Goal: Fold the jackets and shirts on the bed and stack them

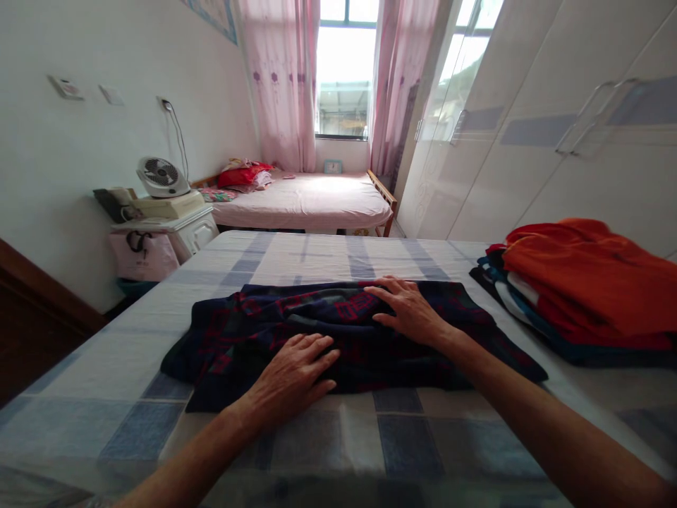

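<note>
A dark navy garment with red and green patterning (222, 339) lies folded into a long, wide strip across the bed in front of me. Its exact kind I cannot tell. My left hand (299, 363) rests palm down on its near part, left of the middle, with the fingers stretched out. On the far part, right of the middle, my right hand (405, 307) lies with fingers spread. Neither hand grips the cloth. Small wrinkles run through the fabric between the two hands.
A stack of folded clothes (592, 282), orange on top, sits to the right on the checked bedsheet (407, 437). White wardrobes (529, 155) line the right side. Back left, a small fan (161, 176) stands on a cabinet (195, 229). A second bed (317, 201) is under the window.
</note>
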`<state>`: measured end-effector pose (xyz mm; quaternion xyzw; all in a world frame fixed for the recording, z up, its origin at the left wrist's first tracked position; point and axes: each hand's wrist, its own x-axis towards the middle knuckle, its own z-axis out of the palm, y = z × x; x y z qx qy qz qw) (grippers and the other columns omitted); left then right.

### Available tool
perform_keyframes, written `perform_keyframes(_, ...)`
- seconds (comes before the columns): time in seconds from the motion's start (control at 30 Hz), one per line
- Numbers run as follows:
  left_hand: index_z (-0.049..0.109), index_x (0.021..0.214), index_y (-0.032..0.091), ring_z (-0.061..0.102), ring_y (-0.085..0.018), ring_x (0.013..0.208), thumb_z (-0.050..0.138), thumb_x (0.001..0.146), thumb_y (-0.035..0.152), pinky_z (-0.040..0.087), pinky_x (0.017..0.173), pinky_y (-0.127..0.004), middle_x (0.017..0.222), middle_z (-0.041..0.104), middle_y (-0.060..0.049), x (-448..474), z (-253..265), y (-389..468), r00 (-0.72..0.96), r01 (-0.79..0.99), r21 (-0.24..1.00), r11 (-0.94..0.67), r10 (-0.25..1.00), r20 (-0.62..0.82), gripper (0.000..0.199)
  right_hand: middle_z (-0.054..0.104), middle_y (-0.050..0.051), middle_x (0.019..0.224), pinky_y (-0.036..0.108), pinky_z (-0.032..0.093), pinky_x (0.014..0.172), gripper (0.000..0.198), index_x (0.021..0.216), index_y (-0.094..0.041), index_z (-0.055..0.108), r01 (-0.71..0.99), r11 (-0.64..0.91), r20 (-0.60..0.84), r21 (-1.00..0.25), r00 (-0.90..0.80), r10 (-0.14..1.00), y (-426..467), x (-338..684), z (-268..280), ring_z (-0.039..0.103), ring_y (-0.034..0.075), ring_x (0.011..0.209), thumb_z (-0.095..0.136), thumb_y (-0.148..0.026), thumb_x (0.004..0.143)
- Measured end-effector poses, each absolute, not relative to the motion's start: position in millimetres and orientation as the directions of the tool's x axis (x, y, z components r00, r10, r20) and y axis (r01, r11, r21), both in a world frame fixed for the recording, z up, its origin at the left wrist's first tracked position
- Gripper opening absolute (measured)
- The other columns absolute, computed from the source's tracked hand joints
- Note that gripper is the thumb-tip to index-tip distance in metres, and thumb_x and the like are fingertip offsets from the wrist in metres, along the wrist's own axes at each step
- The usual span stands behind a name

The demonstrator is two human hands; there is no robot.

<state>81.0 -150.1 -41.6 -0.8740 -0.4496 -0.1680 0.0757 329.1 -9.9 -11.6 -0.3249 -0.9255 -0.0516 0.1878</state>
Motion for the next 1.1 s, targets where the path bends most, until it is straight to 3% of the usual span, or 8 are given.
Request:
perform_keyframes(0.17,0.06,0.119,0.024,0.056,-0.024,0.111,0.055,0.086,0.036,0.044,0.096,-0.045,0.122,0.063,-0.006,79.3,-49.3,-155.1,0.512,0.816,0.099,-0.57,0.791,0.336,0.036,0.064,0.007,0.106,0.04,0.031,0.095,0.016,0.094,-0.022,0.067,0.494,0.869,0.232,0.028,-0.849,0.475,18.8,284.5,-7.6,0.049,0.023,0.112,0.058,-0.029,0.083)
perform_keyframes(0.33,0.061,0.118,0.024,0.056,-0.024,0.111,0.054,0.086,0.034,0.044,0.096,-0.045,0.12,0.064,-0.006,78.7,-53.4,-157.7,0.501,0.803,0.138,-0.58,0.782,0.371,0.034,0.065,0.009,0.1,0.036,0.036,0.085,0.022,0.092,-0.018,0.065,0.757,0.653,0.295,-0.029,-0.617,0.729,63.0,265.7,5.0,0.054,0.022,0.099,0.046,-0.028,0.09)
perform_keyframes(0.47,0.061,0.117,0.023,0.057,-0.024,0.11,0.055,0.085,0.035,0.045,0.095,-0.045,0.12,0.065,-0.006,80.5,-51.6,-157.2,0.501,0.796,0.131,-0.591,0.765,0.404,0.034,0.062,0.013,0.108,0.038,0.036,0.086,0.022,0.097,-0.015,0.063,0.841,0.539,0.332,-0.047,-0.495,0.803,78.9,258.7,2.5,0.052,0.025,0.102,0.045,-0.024,0.089)
perform_keyframes(0.6,0.065,0.106,0.021,0.062,-0.021,0.1,0.053,0.087,0.031,0.047,0.094,-0.042,0.108,0.07,-0.004,79.7,-46.0,-161.5,0.467,0.802,0.111,-0.587,0.733,0.495,0.025,0.059,0.012,0.111,0.036,0.036,0.089,0.022,0.102,-0.015,0.06,0.73,0.676,0.47,-0.099,-0.564,0.679,50.3,255.6,-1.7,0.051,0.022,0.102,0.043,-0.017,0.088)
perform_keyframes(0.77,0.067,0.103,0.018,0.062,-0.022,0.102,0.052,0.087,0.026,0.046,0.096,-0.041,0.111,0.069,-0.007,64.9,-41.2,-170.7,0.333,0.904,0.03,-0.426,0.746,0.576,0.023,0.062,0.004,0.099,0.029,0.04,0.084,0.02,0.098,-0.022,0.064,0.446,0.864,0.262,-0.233,-0.827,0.497,12.0,249.5,-7.2,0.053,0.017,0.093,0.048,-0.03,0.09)
perform_keyframes(0.93,0.066,0.103,0.016,0.06,-0.026,0.107,0.048,0.088,0.028,0.045,0.095,-0.047,0.116,0.066,-0.013,46.7,-49.4,-176.3,0.263,0.958,-0.054,-0.282,0.79,0.553,0.027,0.061,0.005,0.103,0.031,0.039,0.085,0.023,0.105,-0.021,0.063,0.387,0.909,0.171,-0.157,-0.896,0.411,9.7,226.3,-21.0,0.052,0.018,0.094,0.054,-0.033,0.087)
perform_keyframes(1.0,0.066,0.103,0.016,0.06,-0.027,0.107,0.047,0.089,0.029,0.046,0.094,-0.047,0.117,0.065,-0.013,41.4,-55.2,-178.4,0.256,0.962,-0.06,-0.265,0.81,0.527,0.028,0.062,0.006,0.096,0.029,0.038,0.081,0.017,0.093,-0.02,0.064,0.418,0.901,0.149,-0.112,-0.89,0.431,12.4,217.8,-23.8,0.053,0.017,0.091,0.05,-0.029,0.089)
perform_keyframes(1.1,0.065,0.109,0.016,0.059,-0.027,0.109,0.047,0.089,0.029,0.047,0.094,-0.048,0.119,0.064,-0.013,36.0,-63.7,-181.2,0.243,0.967,-0.055,-0.249,0.834,0.496,0.03,0.062,0.004,0.093,0.026,0.038,0.073,0.017,0.087,-0.02,0.062,0.567,0.809,0.185,-0.156,-0.787,0.588,17.8,212.1,-23.4,0.055,0.015,0.085,0.046,-0.025,0.089)
